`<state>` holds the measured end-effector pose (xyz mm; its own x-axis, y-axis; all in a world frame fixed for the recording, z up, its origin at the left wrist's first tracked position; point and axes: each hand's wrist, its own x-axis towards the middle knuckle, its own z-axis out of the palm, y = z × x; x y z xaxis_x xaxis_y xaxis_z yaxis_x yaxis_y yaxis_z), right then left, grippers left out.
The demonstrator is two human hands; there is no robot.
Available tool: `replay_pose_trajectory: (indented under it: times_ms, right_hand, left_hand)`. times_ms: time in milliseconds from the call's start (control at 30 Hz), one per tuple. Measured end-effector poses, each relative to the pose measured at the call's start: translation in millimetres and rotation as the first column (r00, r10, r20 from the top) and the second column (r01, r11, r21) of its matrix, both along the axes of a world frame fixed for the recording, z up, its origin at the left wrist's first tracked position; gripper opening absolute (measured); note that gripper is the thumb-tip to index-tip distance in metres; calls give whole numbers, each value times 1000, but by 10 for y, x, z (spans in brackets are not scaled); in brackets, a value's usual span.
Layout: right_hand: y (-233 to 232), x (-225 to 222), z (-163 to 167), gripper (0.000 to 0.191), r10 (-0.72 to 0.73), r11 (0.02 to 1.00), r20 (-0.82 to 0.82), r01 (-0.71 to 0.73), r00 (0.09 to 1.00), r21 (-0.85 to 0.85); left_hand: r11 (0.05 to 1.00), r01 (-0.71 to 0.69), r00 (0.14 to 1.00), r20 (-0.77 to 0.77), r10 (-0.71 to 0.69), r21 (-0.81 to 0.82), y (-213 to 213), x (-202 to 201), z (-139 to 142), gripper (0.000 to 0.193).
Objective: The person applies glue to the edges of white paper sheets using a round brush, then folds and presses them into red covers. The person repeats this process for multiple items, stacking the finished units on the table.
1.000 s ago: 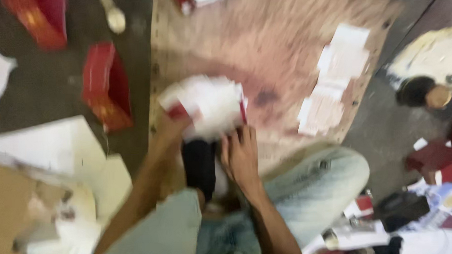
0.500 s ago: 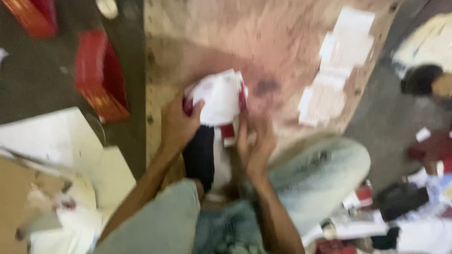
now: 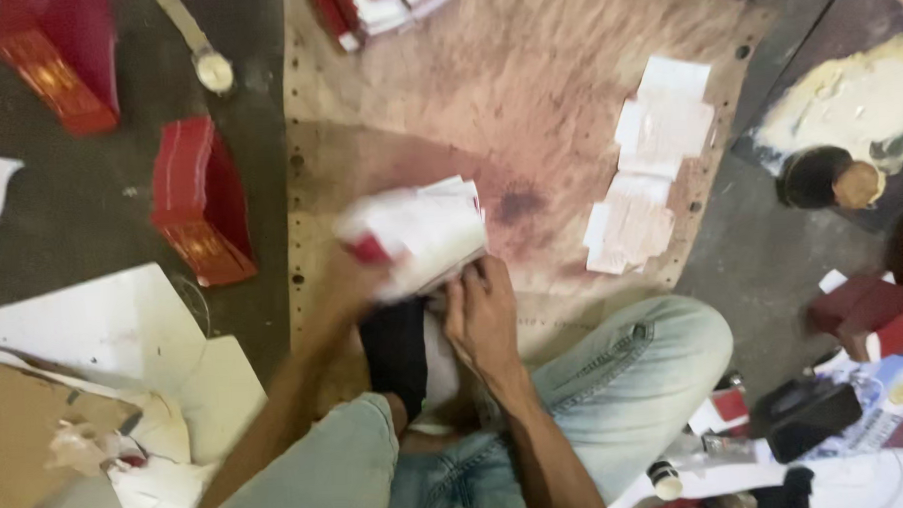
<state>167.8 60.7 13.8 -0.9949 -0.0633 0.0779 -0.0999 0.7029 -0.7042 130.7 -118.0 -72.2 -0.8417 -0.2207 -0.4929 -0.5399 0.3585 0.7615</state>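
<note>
I sit on the floor with my jeans-clad legs folded around a stained wooden board (image 3: 566, 90). My left hand (image 3: 357, 282) is blurred and grips the left end of a white-and-red stack of folded cards (image 3: 421, 235), held just above the board. My right hand (image 3: 482, 313) pinches the stack's lower right edge. A black sock-covered foot (image 3: 395, 351) lies directly below the stack.
Pale paper sheets (image 3: 649, 167) lie in a column on the board's right side. Red boxes (image 3: 199, 198) (image 3: 54, 58) sit on the dark floor to the left, more red-and-white pieces (image 3: 383, 6) at the top. White card scraps (image 3: 94, 337) lie lower left, a glue-smeared patch with a dark pot (image 3: 819, 176) at right.
The stack has risen and tilted toward the left while both hands stayed on it. The view has shifted slightly.
</note>
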Motion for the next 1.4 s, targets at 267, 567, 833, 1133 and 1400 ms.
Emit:
replay_pose_trajectory:
  times_ms: [267,567,833,1133,1400]
  right_hand:
    - [0,-1,-32,30,-12,1000,85,13,996,-14]
    - [7,28,-91,47,-32,991,72,41,997,-129]
    - [29,42,-61,42,-7,989,36,12,999,-145]
    - [8,-140,241,26,-39,987,65,48,997,-152]
    - [281,292,1002,31,148,827,424,123,894,-548]
  left_hand:
    - [963,134,914,-346,-210,-233,81,191,50,68]
    - [998,65,957,-282,-63,-1,36,110,93,58]
    - [985,60,970,-241,-19,164,-14,57,201,60]
    - [976,149,949,-256,-186,-157,-149,-18,397,53]
    - [907,126,964,-166,-208,-402,-205,-83,527,46]
